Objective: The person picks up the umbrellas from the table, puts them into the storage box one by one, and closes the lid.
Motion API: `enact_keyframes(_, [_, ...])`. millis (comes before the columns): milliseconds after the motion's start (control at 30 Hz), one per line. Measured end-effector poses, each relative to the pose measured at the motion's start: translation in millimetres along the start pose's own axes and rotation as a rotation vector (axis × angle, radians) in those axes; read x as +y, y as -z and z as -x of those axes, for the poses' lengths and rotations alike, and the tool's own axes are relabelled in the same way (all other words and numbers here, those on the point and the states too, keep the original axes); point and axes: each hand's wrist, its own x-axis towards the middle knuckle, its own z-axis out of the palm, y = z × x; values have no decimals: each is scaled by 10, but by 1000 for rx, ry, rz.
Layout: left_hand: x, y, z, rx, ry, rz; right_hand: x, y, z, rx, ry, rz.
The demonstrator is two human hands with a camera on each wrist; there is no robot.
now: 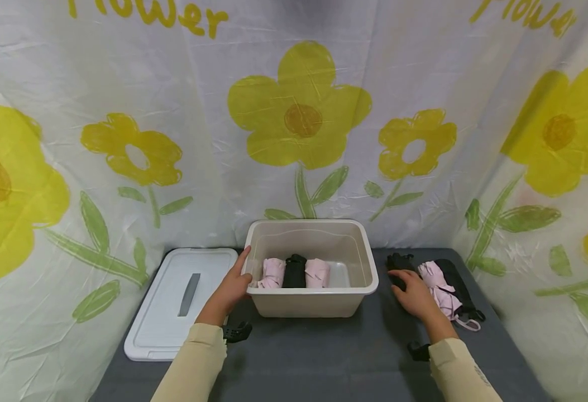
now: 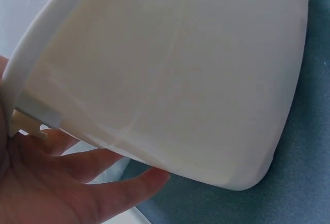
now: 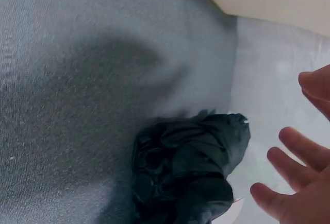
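My left hand (image 1: 232, 285) holds the left rim of a beige plastic storage bin (image 1: 304, 306), its fingers (image 2: 129, 188) spread along the outer wall. Inside the bin, a rolled black cloth bundle (image 1: 295, 272) stands between two pink ones, the left (image 1: 272, 272) and the right (image 1: 318, 273). On the right, my right hand (image 1: 414, 295) hovers over a crumpled black cloth bundle (image 3: 191, 167). Its fingers (image 3: 291, 167) are spread and apart from the cloth in the right wrist view. Beside it lie a pink bundle (image 1: 440, 290) with a loop and another black one (image 1: 457, 282).
A white lid (image 1: 160, 318) with a grey handle lies left of the bin on the dark grey tabletop (image 1: 324, 357). Directly behind stands a white curtain (image 1: 208, 184) printed with yellow flowers, wrapping round both sides.
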Motion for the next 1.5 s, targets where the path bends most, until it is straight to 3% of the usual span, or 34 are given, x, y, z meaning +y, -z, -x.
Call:
enact_keyframes(333, [18,32,-8,10,1,-6,143,-73,-124,-64,-78,44])
enact_keyframes(633, [52,45,-15,15,3,-11,275,-115,-216,-53,-110,87])
enact_keyframes(1067, [45,-10,-7,-4,-36,21,377,-192,-300,-199,-288,242])
enact_keyframes(1267, [33,-25,22,16,-13,12,403,-263,-295,-189,-276,289])
enact_keyframes(1500, [-12,-1,20,25,-1,3,399,-282,-300,-195,-263,251])
